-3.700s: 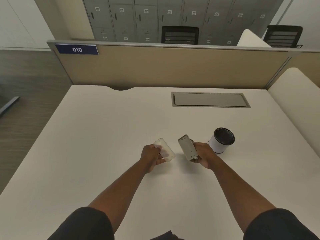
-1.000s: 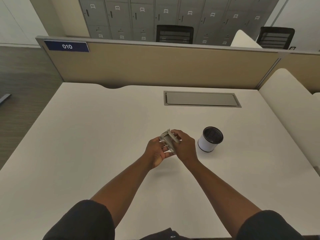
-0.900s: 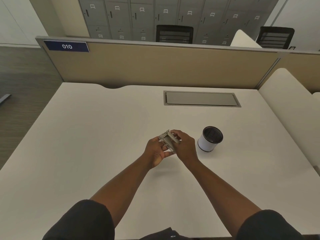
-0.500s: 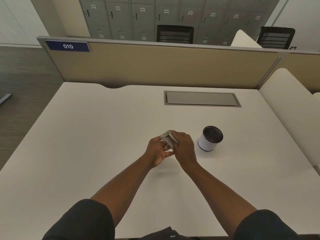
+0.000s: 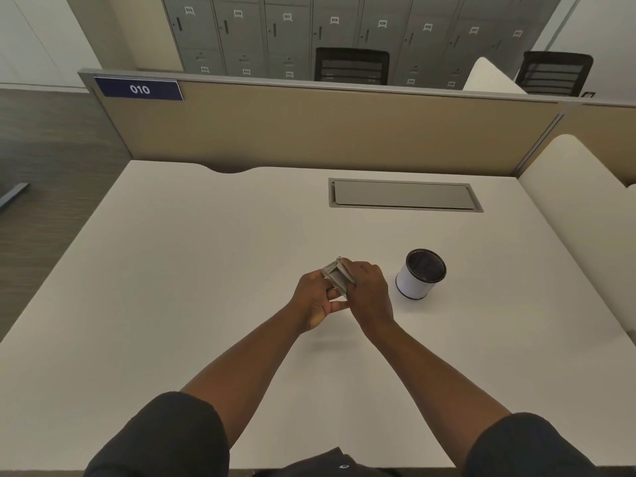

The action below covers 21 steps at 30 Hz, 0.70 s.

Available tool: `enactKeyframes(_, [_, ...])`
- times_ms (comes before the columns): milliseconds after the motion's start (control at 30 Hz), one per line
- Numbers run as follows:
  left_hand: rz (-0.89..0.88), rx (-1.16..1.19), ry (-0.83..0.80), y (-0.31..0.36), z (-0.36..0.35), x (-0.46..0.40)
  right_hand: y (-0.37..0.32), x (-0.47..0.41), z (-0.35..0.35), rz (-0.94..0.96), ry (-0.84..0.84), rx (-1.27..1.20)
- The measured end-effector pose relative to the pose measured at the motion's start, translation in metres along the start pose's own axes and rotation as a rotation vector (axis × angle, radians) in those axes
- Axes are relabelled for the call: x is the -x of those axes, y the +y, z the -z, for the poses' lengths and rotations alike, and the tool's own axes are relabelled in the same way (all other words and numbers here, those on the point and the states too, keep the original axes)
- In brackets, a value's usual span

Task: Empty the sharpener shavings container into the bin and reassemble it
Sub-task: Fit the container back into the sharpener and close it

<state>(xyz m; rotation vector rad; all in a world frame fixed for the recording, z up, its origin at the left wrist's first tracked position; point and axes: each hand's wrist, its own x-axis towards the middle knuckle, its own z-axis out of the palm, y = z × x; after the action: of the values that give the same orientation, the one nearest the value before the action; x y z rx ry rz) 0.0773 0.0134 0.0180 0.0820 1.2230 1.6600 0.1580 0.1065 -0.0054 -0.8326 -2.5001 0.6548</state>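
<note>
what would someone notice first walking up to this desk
Both hands meet over the middle of the white desk: the left hand and right hand press together on a small grey sharpener. Just right of them stands a little white bin with a dark inside. Behind, a blue "010" sign sits on the tan partition's left end.

I am looking at an office: a white table (image 5: 179, 270) with a cable hatch (image 5: 404, 195), a beige partition (image 5: 327, 129) numbered 010 (image 5: 139, 89), grey numbered lockers (image 5: 285, 32) and mesh chairs (image 5: 351, 65) beyond.
</note>
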Motion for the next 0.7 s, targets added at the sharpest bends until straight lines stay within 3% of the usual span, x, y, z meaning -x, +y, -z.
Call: enactKeyframes(700, [-0.003, -0.064, -0.004, 0.0036, 0.0006, -0.0014, 0.0025, -0.0048, -0.0011, -0.008, -0.017, -0.007])
